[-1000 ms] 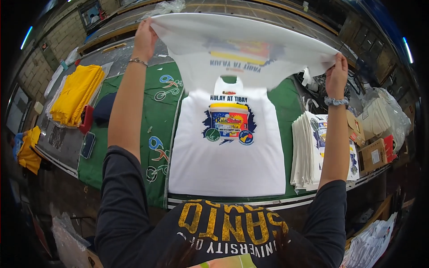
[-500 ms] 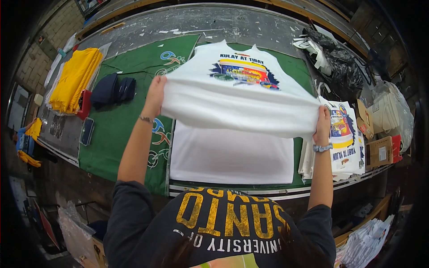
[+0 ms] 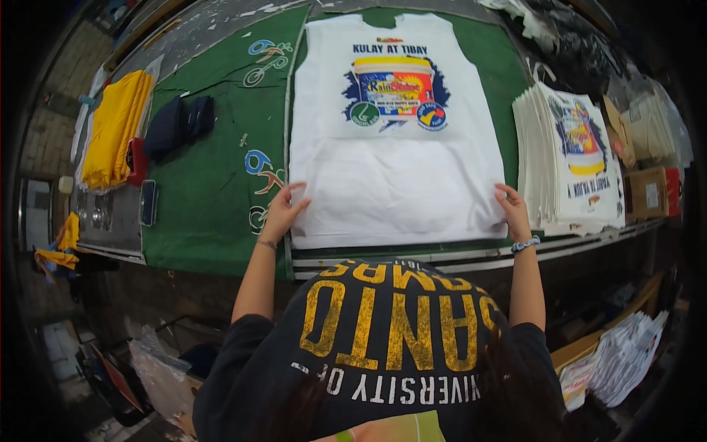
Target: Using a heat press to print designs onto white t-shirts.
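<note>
A white sleeveless shirt (image 3: 398,177) lies flat on the green table cover (image 3: 202,225), with a printed paint-bucket picture on its upper half and soft wrinkles below. My left hand (image 3: 287,206) is at its lower left edge, thumb and forefinger apart, fingertips touching the fabric. At the opposite edge, my right hand (image 3: 512,206) touches the cloth with fingers loosely apart. To the right stands a thick pile of printed white sheets (image 3: 541,155), their exact material unclear.
Folded yellow cloths (image 3: 118,125), navy cloth (image 3: 177,125), a red object (image 3: 136,162) and a phone (image 3: 147,202) lie left. At right are black plastic (image 3: 526,22), cardboard boxes (image 3: 644,191) and papers (image 3: 618,353) below. At far left, someone holds yellow cloth (image 3: 59,250).
The white shirt, earlier held up and stretched between both hands, has come down flat toward me. Both hands have lowered to its side edges, and their fingers have loosened.
</note>
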{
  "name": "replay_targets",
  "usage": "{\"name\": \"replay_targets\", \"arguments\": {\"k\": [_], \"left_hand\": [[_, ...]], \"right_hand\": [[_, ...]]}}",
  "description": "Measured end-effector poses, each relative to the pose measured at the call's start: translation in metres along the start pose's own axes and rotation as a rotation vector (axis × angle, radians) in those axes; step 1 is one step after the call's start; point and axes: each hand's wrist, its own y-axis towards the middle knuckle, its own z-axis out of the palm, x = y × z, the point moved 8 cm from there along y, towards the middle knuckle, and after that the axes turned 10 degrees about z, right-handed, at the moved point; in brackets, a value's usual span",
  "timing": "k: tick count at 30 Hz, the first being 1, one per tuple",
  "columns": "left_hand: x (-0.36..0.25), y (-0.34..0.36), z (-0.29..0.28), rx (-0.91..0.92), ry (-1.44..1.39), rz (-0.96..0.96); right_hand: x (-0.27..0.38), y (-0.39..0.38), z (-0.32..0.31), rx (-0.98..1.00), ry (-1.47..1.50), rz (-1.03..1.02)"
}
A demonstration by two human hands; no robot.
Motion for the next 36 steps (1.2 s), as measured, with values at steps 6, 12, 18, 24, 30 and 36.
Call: {"name": "replay_targets", "arguments": {"k": [6,12,18,24,30,36], "left_hand": [[-0.004,-0.059,-0.015,-0.015,-0.068,-0.09],[0.008,-0.08,-0.016,-0.072,-0.194,-0.131],[0.015,-0.079,-0.017,0.009,0.098,0.03],[-0.032,-0.061,-0.011,0.016,0.689,0.257],[-0.089,-0.019,0.144,0.305,0.504,0.447],[-0.159,-0.05,0.354,0.811,0.362,0.623]], "right_hand": [[-0.026,-0.049,-0.017,-0.068,-0.15,-0.026],[-0.041,-0.052,-0.036,-0.131,-0.162,-0.091],[-0.044,-0.061,-0.037,-0.315,-0.412,-0.372],[-0.059,-0.126,-0.051,-0.578,-0.286,-0.353],[-0.116,-0.217,-0.101,-0.784,-0.082,-0.253],[-0.236,-0.389,-0.186,-1.343,0.119,-0.078]]}}
